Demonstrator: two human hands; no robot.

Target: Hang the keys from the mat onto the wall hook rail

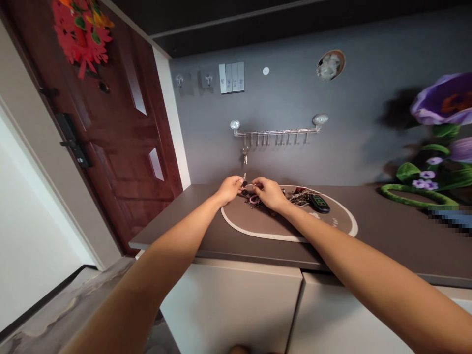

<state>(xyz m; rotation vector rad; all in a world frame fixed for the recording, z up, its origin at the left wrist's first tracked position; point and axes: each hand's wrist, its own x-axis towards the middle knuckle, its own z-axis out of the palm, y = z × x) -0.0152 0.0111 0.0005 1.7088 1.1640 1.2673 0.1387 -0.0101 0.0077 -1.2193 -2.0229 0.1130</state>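
My left hand (pixel 230 189) is closed in a pinch on a key (pixel 245 176) whose tip points up, with small dark pieces by the fingertips. Close on its right, my right hand (pixel 272 194) has its thumb and fingers pressed together; what lies between them is too small to make out. Both hands are above a brown oval mat (pixel 258 223) with a pale rim. Beneath them a pink ring (pixel 254 199) shows, partly covered. A heap of keys (pixel 299 197) lies right of my right hand, beside a black device with green digits (pixel 319 203).
A clear hook rail (pixel 278 132) is fixed to the grey wall, with a bunch of keys (pixel 245 157) on its left end. Purple plush flowers (pixel 442 105) stand at the right on the countertop (pixel 372 236). A dark red door (pixel 121 147) is at left.
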